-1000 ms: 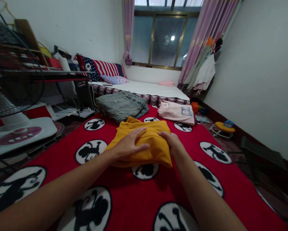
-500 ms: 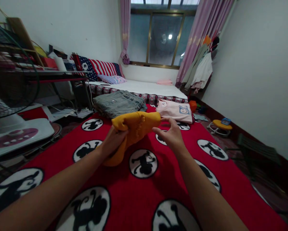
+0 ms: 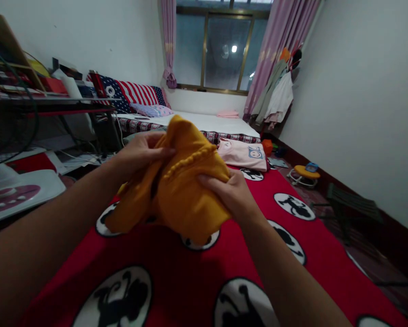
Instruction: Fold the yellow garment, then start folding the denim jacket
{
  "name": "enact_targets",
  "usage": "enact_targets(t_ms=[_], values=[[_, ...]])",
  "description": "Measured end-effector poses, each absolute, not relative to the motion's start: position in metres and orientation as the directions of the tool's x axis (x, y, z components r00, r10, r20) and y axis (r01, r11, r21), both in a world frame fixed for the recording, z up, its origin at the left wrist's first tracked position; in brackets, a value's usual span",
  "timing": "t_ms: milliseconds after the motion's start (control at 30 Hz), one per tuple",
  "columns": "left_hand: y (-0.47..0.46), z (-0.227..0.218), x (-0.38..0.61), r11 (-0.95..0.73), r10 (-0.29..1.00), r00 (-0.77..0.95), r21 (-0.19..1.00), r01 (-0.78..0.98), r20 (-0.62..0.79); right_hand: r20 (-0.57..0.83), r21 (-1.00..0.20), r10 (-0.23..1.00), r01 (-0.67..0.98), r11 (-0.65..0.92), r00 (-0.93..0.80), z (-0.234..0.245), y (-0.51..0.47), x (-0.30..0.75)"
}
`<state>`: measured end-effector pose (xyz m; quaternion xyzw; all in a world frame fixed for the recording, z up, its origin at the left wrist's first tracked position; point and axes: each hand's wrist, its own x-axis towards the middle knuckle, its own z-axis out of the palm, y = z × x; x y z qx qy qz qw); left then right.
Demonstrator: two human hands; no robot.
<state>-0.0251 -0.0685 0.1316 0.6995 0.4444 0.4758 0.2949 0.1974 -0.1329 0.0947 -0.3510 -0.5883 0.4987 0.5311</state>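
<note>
A mustard-yellow cloth garment [image 3: 193,190] with a knobbly braided trim hangs between my hands, raised above the red blanket [image 3: 176,272]. Its exact kind is hard to make out while it is bunched. My left hand [image 3: 146,152] pinches it at the upper left, thumb on top. On the right side, my right hand [image 3: 233,193] grips the fabric with the thumb across its front. Just beyond lies a folded pink T-shirt [image 3: 241,154] with a blue smiley print. Folded denim [image 3: 146,132] is mostly hidden behind my left hand and the garment.
A bed with a white sheet [image 3: 190,119] stands under the window. To the left are a cluttered desk [image 3: 54,99] and a fan base [image 3: 23,190]. A yellow round stool [image 3: 306,171] and a dark folding stool [image 3: 354,202] stand on the right.
My right hand, open and apart from the cloth before, now grips it. The yellow garment is lifted higher and spread wider, and my left hand has moved up. The view has shifted slightly.
</note>
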Motion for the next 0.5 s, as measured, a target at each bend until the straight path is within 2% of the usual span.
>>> enact_targets(t_ms=[100,167,267,333,433,500], values=[[-0.043,0.142,-0.005,-0.498,0.853,0.011,0.808,0.314,0.522,0.203,-0.949,0.972,-0.22,0.225,0.119,0.088,-0.102,0.23],[-0.028,0.13,0.007,-0.494,0.845,-0.027,0.798,0.345,0.534,0.173,-0.951,0.932,-0.191,0.242,0.318,0.075,-0.078,0.267],[-0.011,0.087,0.023,-0.446,0.884,0.025,0.828,0.34,0.466,0.094,-0.991,0.812,-0.023,0.131,0.576,0.047,-0.054,0.329],[-0.004,0.049,0.034,-0.414,0.904,0.069,0.826,0.384,0.421,0.034,-0.983,0.729,0.153,-0.097,0.683,0.028,-0.047,0.362],[0.0,0.003,0.051,-0.403,0.909,0.121,0.768,0.499,0.398,0.0,-0.873,0.678,0.331,-0.359,0.735,0.01,-0.045,0.39],[-0.002,-0.015,0.061,-0.412,0.903,0.142,0.725,0.551,0.405,0.078,-0.788,0.682,0.464,-0.404,0.727,0.006,-0.044,0.396]])
